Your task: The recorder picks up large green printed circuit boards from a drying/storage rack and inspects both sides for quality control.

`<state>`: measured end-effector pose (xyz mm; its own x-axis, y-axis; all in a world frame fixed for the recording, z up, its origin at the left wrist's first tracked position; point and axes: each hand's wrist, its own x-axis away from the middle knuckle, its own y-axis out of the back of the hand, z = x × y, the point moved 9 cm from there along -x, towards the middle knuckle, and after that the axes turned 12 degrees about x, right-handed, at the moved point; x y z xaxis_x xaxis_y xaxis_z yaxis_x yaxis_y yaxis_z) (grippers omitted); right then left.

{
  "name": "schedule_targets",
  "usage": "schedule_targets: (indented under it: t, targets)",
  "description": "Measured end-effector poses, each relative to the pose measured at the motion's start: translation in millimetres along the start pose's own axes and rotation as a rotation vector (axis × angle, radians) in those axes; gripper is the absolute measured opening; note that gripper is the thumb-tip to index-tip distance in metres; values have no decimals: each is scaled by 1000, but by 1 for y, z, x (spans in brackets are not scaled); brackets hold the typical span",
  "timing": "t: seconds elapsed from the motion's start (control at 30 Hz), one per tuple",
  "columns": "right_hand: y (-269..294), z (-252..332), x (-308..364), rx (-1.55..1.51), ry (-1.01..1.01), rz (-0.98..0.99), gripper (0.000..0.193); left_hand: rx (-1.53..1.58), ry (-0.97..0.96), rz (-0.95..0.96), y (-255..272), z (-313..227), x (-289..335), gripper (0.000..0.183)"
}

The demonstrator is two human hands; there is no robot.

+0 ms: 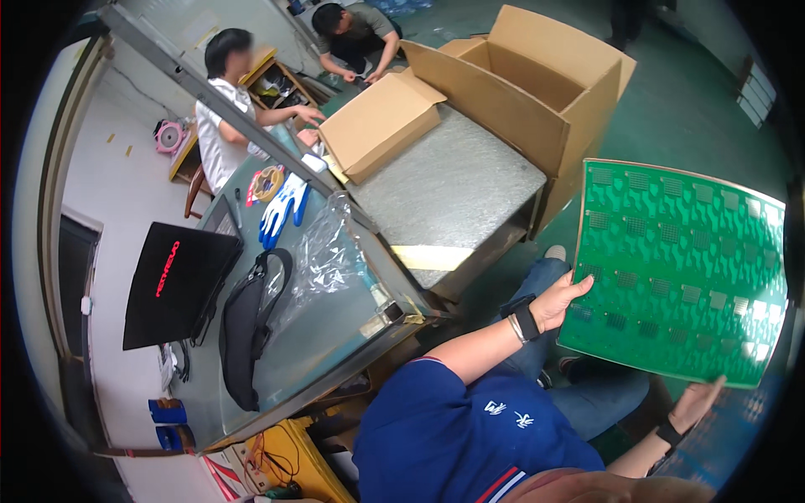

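A large green printed circuit board panel point(683, 260) fills the right side, tilted up in front of me, with rows of repeated rectangular patterns. My left hand point(560, 303) grips its left edge, the thumb lying over the front face and the other fingers hidden behind. At the lower edge, toward the right corner, my right hand point(698, 404) holds the panel with fingertips against the rim; part of its grip is out of sight.
Left of the panel, a grey-topped stand point(453, 189) carries a flat cardboard box point(381, 124), beside a tall open carton point(524, 88). The workbench point(323, 335) holds a laptop point(172, 285), black bag point(239, 348), plastic wrap point(323, 256) and glove point(285, 205). Two people work beyond.
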<state>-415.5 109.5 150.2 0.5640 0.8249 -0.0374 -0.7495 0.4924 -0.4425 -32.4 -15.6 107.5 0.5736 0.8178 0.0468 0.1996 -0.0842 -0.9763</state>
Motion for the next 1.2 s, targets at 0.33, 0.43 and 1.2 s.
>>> schedule_targets:
  t: [0.33, 0.43, 1.2]
  targets:
    - [74, 84, 28, 108, 76, -263, 30, -256, -11, -49, 15, -41, 19, 47]
    - [84, 86, 34, 261, 23, -338, 45, -317, 2, -67, 19, -47, 22, 50]
    - [98, 55, 19, 713, -73, -242, 40, -481, 25, -104, 22, -61, 32, 50]
